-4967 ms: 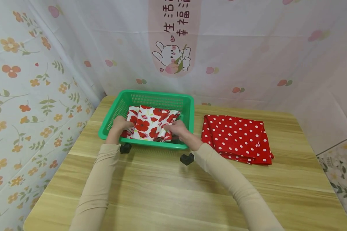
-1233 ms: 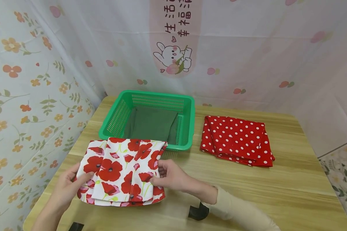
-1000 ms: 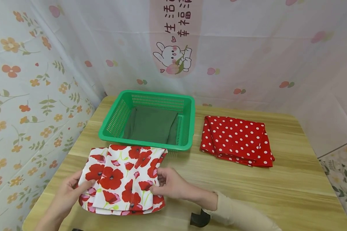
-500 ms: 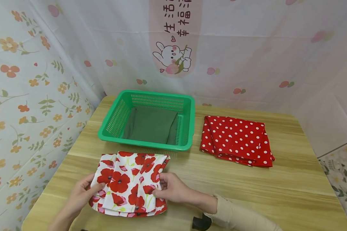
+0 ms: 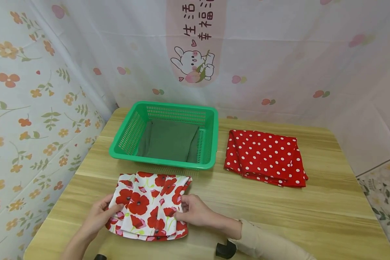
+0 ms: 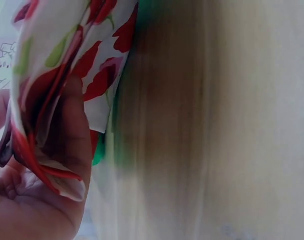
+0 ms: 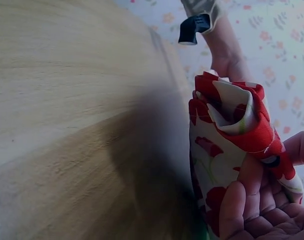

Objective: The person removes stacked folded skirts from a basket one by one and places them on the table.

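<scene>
A folded white cloth with red poppies is held in front of the basket, seen in all three views. On its left edge, my left hand grips it with the thumb on top and fingers underneath. The right hand pinches the opposite edge in the same way. From the wrist views, the folded layers stand off the wooden surface, with rolled edges between thumb and fingers. Behind it, the green plastic basket contains a folded dark green cloth.
A folded red cloth with white dots lies on the wooden table, right of the basket. Patterned curtains hang behind and to the left. A black wrist mount sits under the right forearm.
Both hands have lifted the poppy cloth out of the basket and brought it toward the front, uncovering the dark green cloth. Lately it has shifted slightly right and lower.
</scene>
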`<state>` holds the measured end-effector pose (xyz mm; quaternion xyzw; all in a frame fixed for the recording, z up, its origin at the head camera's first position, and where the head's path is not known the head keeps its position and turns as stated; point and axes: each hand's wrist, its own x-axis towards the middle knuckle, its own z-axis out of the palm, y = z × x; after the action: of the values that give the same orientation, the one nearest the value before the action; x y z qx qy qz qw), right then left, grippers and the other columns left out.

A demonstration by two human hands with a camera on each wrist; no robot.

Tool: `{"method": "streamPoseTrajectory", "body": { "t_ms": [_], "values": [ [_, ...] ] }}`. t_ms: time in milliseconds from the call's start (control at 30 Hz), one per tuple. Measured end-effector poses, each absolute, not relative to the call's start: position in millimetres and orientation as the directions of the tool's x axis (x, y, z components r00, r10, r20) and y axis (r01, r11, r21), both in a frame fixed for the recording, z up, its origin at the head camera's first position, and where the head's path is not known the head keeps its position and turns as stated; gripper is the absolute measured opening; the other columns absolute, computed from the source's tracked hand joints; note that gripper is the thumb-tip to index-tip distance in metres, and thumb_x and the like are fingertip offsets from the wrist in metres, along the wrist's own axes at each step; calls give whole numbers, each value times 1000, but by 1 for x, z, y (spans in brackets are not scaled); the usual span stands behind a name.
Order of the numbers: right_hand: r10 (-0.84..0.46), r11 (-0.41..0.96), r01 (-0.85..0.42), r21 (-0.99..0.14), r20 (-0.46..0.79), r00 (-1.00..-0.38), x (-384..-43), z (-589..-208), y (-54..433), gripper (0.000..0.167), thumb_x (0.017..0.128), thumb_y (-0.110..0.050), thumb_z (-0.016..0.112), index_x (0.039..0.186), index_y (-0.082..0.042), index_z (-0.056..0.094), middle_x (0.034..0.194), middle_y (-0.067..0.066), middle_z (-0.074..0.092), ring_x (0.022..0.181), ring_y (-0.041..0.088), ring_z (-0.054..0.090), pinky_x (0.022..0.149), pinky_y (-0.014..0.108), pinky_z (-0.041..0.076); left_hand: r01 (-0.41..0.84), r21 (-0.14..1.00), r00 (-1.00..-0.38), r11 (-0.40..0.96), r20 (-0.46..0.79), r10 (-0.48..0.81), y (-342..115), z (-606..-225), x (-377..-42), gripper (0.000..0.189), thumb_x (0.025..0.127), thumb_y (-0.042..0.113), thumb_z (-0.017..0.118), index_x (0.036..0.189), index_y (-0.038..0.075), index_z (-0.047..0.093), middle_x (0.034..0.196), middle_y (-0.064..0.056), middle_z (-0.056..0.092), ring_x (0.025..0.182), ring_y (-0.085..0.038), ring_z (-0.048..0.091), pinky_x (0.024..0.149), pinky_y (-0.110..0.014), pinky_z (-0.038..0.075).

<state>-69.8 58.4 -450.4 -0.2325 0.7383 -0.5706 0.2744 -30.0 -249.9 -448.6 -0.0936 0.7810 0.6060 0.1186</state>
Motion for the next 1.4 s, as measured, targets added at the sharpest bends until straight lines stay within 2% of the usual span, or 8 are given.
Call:
{"method": "streamPoseTrajectory", "body": {
  "t_ms": [133, 333, 467, 600, 800, 967, 1233, 1400],
  "values": [
    [-646, 276, -15, -961, -174, -743, -69, -454, 58, 21, 80, -4, 67, 100, 0, 63, 67, -4, 61, 53, 2, 46, 51, 15, 36, -299, 921, -949, 251, -315, 26, -251, -452, -30, 37, 90, 5, 57, 121, -12, 48, 80, 1, 69, 65, -16, 66, 57, -30, 55],
    [-626, 317, 10, -948, -217, -749, -68, -458, 58, 23, 80, -6, 69, 101, 1, 65, 69, -1, 66, 53, 4, 49, 51, 15, 37, -301, 916, -946, 264, -322, 39, -254, -456, -30, 40, 90, 4, 56, 122, -17, 45, 79, 0, 68, 64, -15, 65, 57, -30, 54],
    [-608, 364, 46, -930, -274, -745, -66, -462, 59, 14, 79, -8, 70, 91, -1, 67, 58, 0, 63, 48, 7, 51, 46, 16, 35, -328, 899, -935, 291, -352, 35, -255, -458, -31, 42, 90, 3, 56, 123, -18, 44, 81, -5, 68, 64, -14, 65, 58, -29, 54],
    [-612, 401, 94, -911, -343, -713, -65, -466, 60, 6, 81, -8, 70, 81, -5, 66, 51, 6, 60, 44, 17, 60, 42, 16, 34, -387, 858, -914, 338, -404, -20, -255, -461, -31, 41, 89, 4, 57, 122, -18, 47, 81, -8, 67, 64, -14, 64, 59, -27, 53],
    [-601, 479, 95, -873, -405, -689, -66, -469, 62, 16, 82, -13, 71, 69, -7, 63, 49, 6, 60, 42, 18, 61, 40, 16, 38, -444, 781, -891, 440, -438, -123, -253, -464, -32, 40, 86, 4, 60, 118, -17, 51, 77, -6, 65, 63, -16, 62, 57, -27, 52],
    [-565, 581, 59, -812, -454, -689, -67, -468, 63, 22, 81, -22, 73, 65, -11, 62, 48, 4, 58, 40, 16, 58, 43, 19, 41, -413, 710, -902, 570, -403, -152, -253, -465, -35, 43, 82, 6, 66, 115, -18, 52, 82, -9, 63, 68, -17, 58, 59, -25, 48],
    [-551, 665, -61, -745, -433, -713, -67, -469, 66, 37, 79, -31, 74, 53, -11, 57, 39, -1, 51, 34, 11, 53, 40, 18, 34, -285, 561, -946, 777, -296, -134, -252, -464, -38, 48, 76, 13, 73, 107, -19, 54, 96, -27, 61, 82, -30, 56, 77, -48, 49],
    [-558, 661, -60, -748, -437, -705, -68, -471, 68, 40, 79, -31, 74, 51, -8, 57, 38, -1, 50, 33, 11, 52, 38, 18, 35, -318, 530, -933, 786, -323, -159, -250, -461, -39, 55, 76, 16, 74, 109, -21, 50, 96, -29, 59, 83, -31, 56, 77, -49, 50]
  ]
}}
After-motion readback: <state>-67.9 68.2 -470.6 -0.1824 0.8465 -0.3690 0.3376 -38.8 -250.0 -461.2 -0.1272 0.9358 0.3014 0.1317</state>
